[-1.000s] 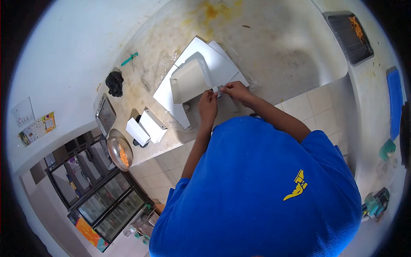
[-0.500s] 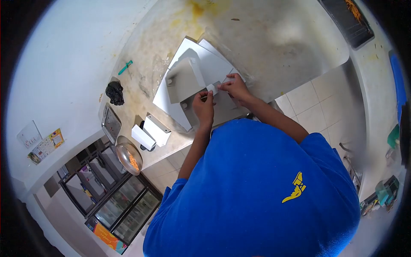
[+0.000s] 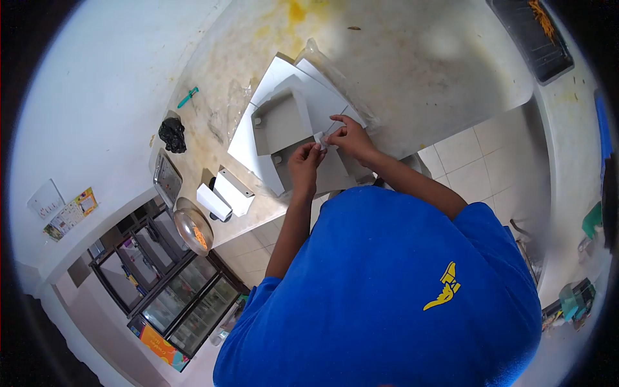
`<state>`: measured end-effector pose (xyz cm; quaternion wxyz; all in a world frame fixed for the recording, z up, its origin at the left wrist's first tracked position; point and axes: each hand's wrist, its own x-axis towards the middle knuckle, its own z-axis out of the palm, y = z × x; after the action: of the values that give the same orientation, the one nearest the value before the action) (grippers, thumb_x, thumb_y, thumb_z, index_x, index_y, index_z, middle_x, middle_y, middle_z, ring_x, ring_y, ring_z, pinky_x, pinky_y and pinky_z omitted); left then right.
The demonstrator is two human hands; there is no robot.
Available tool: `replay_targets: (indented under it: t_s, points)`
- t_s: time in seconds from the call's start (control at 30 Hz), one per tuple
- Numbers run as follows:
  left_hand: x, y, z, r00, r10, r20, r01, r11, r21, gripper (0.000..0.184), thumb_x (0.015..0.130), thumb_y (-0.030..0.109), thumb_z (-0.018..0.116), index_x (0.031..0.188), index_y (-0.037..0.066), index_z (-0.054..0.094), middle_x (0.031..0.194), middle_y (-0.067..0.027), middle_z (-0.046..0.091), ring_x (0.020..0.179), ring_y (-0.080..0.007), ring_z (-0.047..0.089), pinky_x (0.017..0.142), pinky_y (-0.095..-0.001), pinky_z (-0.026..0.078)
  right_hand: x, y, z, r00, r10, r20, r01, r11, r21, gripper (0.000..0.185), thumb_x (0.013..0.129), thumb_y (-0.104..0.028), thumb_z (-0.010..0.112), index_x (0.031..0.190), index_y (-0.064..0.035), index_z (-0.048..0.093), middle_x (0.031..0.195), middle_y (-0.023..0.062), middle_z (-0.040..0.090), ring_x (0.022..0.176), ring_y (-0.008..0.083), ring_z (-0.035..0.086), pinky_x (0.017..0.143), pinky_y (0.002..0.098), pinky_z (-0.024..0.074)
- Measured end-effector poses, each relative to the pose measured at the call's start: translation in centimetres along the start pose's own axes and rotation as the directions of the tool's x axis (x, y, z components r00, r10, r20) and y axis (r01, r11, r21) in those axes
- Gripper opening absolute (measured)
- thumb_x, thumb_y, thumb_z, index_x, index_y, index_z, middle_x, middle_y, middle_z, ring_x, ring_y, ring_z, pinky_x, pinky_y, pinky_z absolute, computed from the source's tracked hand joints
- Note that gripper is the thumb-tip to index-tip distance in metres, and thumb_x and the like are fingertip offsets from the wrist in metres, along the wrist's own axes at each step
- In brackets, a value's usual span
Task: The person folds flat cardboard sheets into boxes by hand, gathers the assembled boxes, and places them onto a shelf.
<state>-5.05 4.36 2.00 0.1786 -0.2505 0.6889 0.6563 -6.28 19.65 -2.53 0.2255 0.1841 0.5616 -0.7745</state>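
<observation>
A partly folded cardboard box [image 3: 278, 126], grey inside with raised walls, lies on a stack of flat white cardboard sheets [image 3: 247, 143] on the counter. At its near right corner, my left hand [image 3: 305, 166] pinches a small tab of the box between thumb and fingertips. My right hand [image 3: 351, 140] meets it from the right, thumb and index finger closed on the same corner and the other fingers partly extended. The fingertips cover part of the tab.
Clear plastic wrap [image 3: 314, 50] edges the stack. Left on the counter are a teal knife-like tool [image 3: 187, 97], a black plastic bag [image 3: 172, 135], a metal tray [image 3: 167, 179], a steel bowl [image 3: 187, 226] with orange shreds and folded white card pieces [image 3: 232, 192]. A black tray [image 3: 535, 39] stands far right.
Both hands have stayed at the box corner. My right fingers have shifted slightly left and down, closer to my left fingertips, and the tab looks more bent. The view has moved slightly.
</observation>
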Motion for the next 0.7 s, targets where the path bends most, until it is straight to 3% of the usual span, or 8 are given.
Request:
replay_targets:
  t_s: [0.17, 0.33, 0.47, 0.57, 0.7]
  points:
    - [-0.4, -0.4, 0.1, 0.998, -0.065, 0.015, 0.066, 0.991, -0.117, 0.016, 0.085, 0.007, 0.062, 0.096, -0.005, 0.059, 0.090, -0.0104, 0.062, 0.081, -0.0183, 0.063, 0.076, -0.0250, 0.054, -0.1, 0.3, -0.5, 0.998, -0.043, 0.040, 0.043, 0.999, -0.007, 0.065, 0.070, -0.013, 0.074, 0.126, 0.0006, 0.044, 0.077, 0.0064, 0.066, 0.073, 0.0124, 0.061, 0.070, 0.0281, 0.0481]
    - [-1.1, 0.1, 1.1, 0.993, 0.109, -0.036, -0.101, 0.979, 0.178, 0.016, 0.085, 0.008, 0.062, 0.095, -0.005, 0.060, 0.088, -0.0107, 0.063, 0.079, -0.0178, 0.064, 0.072, -0.0253, 0.054, 0.1, 0.6, -0.8, 0.997, -0.034, 0.065, 0.036, 0.999, -0.030, 0.065, 0.073, -0.014, 0.074, 0.128, 0.0018, 0.043, 0.078, 0.0068, 0.066, 0.071, 0.0120, 0.060, 0.067, 0.0269, 0.0480]
    - [-1.0, -0.5, 1.5, 0.957, 0.283, -0.060, -0.226, 0.861, 0.456, 0.017, 0.084, 0.009, 0.064, 0.094, -0.005, 0.060, 0.082, -0.0104, 0.064, 0.076, -0.0171, 0.065, 0.068, -0.0254, 0.053, -0.4, 0.1, -1.2, 0.993, 0.057, 0.104, -0.061, 0.997, 0.039, 0.063, 0.075, -0.014, 0.074, 0.128, 0.0019, 0.043, 0.081, 0.0078, 0.066, 0.070, 0.0105, 0.059, 0.059, 0.0240, 0.0474]
    - [-1.3, -0.6, 2.1, 0.939, 0.345, -0.006, -0.313, 0.859, 0.405, 0.016, 0.083, 0.009, 0.064, 0.092, -0.004, 0.061, 0.080, -0.0106, 0.065, 0.074, -0.0167, 0.065, 0.065, -0.0260, 0.052, -0.4, 0.1, -1.6, 0.981, 0.117, 0.155, -0.127, 0.990, 0.061, 0.060, 0.079, -0.009, 0.069, 0.130, 0.0004, 0.040, 0.077, 0.0025, 0.064, 0.071, 0.0048, 0.052, 0.056, 0.0187, 0.0407]
    - [-1.1, -0.6, 2.3, 0.907, 0.421, -0.005, -0.342, 0.743, 0.575, 0.014, 0.083, 0.010, 0.063, 0.091, -0.002, 0.062, 0.082, -0.0125, 0.065, 0.072, -0.0171, 0.065, 0.063, -0.0275, 0.050, -0.3, 0.0, -1.4, 0.971, 0.171, 0.167, -0.190, 0.976, 0.103, 0.058, 0.080, -0.004, 0.066, 0.132, -0.0001, 0.039, 0.081, 0.0015, 0.062, 0.073, 0.0065, 0.055, 0.062, 0.0200, 0.0460]
